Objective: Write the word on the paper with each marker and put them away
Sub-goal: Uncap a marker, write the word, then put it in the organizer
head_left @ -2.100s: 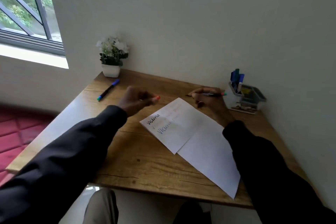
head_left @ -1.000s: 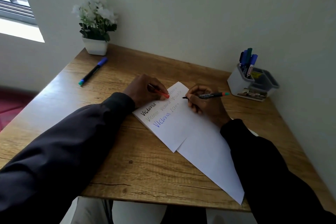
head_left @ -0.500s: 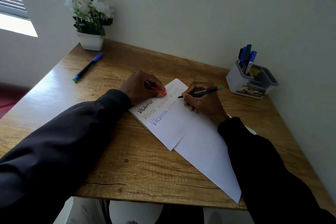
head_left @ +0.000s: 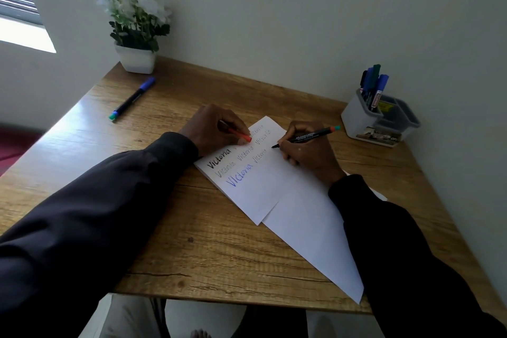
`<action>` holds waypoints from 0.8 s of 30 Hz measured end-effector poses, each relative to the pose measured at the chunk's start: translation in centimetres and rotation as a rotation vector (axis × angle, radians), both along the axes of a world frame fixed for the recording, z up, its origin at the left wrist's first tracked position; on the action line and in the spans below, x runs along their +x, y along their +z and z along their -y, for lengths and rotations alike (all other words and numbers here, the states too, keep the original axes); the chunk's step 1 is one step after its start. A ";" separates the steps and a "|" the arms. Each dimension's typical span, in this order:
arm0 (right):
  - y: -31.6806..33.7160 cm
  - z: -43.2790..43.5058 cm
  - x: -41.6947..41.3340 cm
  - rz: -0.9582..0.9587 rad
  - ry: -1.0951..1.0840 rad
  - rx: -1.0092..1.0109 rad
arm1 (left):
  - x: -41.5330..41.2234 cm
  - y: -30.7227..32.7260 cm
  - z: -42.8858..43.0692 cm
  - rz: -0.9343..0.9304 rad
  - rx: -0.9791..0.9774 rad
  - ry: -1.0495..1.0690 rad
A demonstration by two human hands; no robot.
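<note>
The right hand [head_left: 307, 151] gripped a slim black marker with an orange and teal rear end [head_left: 310, 136], fingers curled round the barrel, and the dark tip pointed left and down at the white folded sheet of paper [head_left: 260, 186], just right of the written words. The left hand [head_left: 216, 129] rested on the upper left part of that sheet and pinched a small orange marker cap [head_left: 240, 134] between thumb and fingers. The sheet carried the word "Victoria" several times: once in black, once in blue, the rest in fainter grey. It lay on a larger plain white sheet [head_left: 315, 233], whose near corner overhung the front edge of the wooden bench [head_left: 192, 250]. A grey compartmented plastic organiser [head_left: 365, 123] stood at the far right of the bench, with several blue and dark markers [head_left: 374, 85] upright in its left compartment. A black marker with a blue cap [head_left: 131, 99] lay at the far left, near a white-flowered plant in a white pot [head_left: 135, 35].
</note>
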State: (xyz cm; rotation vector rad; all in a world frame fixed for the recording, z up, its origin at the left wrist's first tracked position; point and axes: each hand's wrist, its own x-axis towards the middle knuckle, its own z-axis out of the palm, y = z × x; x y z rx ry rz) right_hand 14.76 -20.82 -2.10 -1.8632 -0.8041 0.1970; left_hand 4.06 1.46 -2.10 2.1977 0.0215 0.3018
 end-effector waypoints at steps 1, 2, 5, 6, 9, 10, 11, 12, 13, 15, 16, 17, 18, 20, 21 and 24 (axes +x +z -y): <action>0.0 0.0 0.0 -0.003 -0.011 0.001 | 0.0 0.0 0.0 0.002 0.005 -0.002; 0.0 0.0 0.0 -0.001 -0.018 0.001 | 0.1 -0.1 0.0 0.002 0.009 -0.004; -0.1 0.1 0.0 0.022 -0.007 -0.001 | 0.1 -0.1 -0.1 -0.003 0.016 -0.005; -0.1 0.1 0.0 0.029 0.000 -0.001 | 0.2 -0.1 -0.1 -0.004 0.016 -0.006; -0.1 0.1 0.0 0.035 0.011 -0.004 | 0.1 -0.1 -0.1 -0.008 0.009 -0.005; 0.0 0.1 -0.1 0.033 0.009 -0.007 | 0.1 -0.1 -0.1 -0.010 0.009 -0.003; 0.0 0.0 -0.1 0.029 0.003 -0.009 | 0.1 -0.1 0.0 -0.010 0.013 -0.003; 0.0 0.0 -0.1 0.023 -0.003 -0.010 | 0.1 -0.1 0.0 -0.010 0.017 -0.002; 0.0 0.0 -0.2 0.018 -0.008 -0.011 | 0.1 -0.1 0.0 -0.008 0.017 -0.002; 0.0 0.1 -0.1 0.010 -0.006 -0.004 | 0.1 -0.1 0.0 -0.005 0.009 0.000; 0.0 0.1 -0.1 0.004 -0.004 0.004 | 0.1 -0.1 0.0 -0.003 0.003 0.002; -0.1 0.2 0.0 -0.001 -0.005 0.012 | 0.1 -0.1 0.0 -0.001 -0.001 0.004; -0.1 0.2 0.0 -0.005 -0.007 0.016 | 0.1 -0.1 -0.1 -0.002 -0.002 0.005; -0.1 0.2 0.1 -0.007 -0.016 0.012 | 0.1 -0.2 -0.1 -0.007 0.003 0.007; -0.2 0.2 0.1 -0.008 -0.020 0.010 | 0.1 -0.2 -0.1 -0.009 0.004 0.008; -0.1 0.1 0.1 -0.004 -0.013 0.006 | 0.1 -0.2 -0.1 -0.002 0.002 0.008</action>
